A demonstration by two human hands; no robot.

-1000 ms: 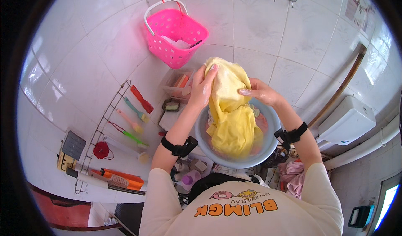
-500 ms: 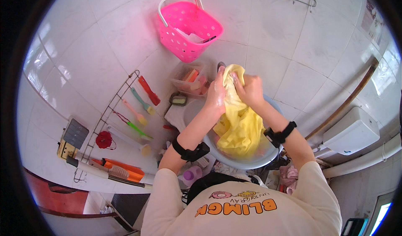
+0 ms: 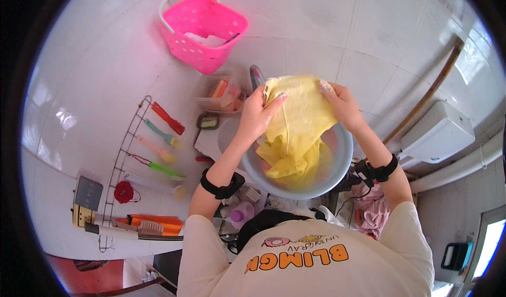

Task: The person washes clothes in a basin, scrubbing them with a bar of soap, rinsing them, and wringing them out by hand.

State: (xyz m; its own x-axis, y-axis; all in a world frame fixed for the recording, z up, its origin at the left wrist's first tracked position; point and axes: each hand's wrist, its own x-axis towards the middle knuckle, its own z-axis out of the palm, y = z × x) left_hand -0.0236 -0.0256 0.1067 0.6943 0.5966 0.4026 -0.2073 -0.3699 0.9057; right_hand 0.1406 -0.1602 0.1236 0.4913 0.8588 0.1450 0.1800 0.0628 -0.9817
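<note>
1. Pinch grip, left hand (image 3: 258, 114): thumb lay on front of yellow cloth (image 3: 300, 110), fingers mostly hidden behind its upper left edge.
2. Right hand (image 3: 341, 106) pinched upper right edge of same cloth, thumb in front, other fingers largely out of sight behind.
3. Cloth was stretched between both hands above basin (image 3: 349, 157); its lower part hung bunched down into it. Whitish streaks showed on upper part.
4. Basin was light blue, round; something pinkish showed inside beside cloth, too covered to identify.
5. Black bands sat on both forearms, left band (image 3: 221, 186) and right band (image 3: 377, 169).
6. Faucet (image 3: 256, 75) stood just behind left hand. Clear box (image 3: 202, 101) with orange and pink items was left of it, soap dish (image 3: 208, 121) just below box.
7. Pink basket (image 3: 203, 55) with white handle was on wall above box.
8. Wire rack (image 3: 125, 152) on left wall held brushes, including red brush (image 3: 167, 119) and green brush (image 3: 166, 170).
9. Purple bottle (image 3: 241, 214) stood near left forearm; pink fabric (image 3: 373, 208) lay near right elbow.
10. Far right: wooden stick (image 3: 429, 91) leaned by white toilet tank (image 3: 438, 132).
</note>
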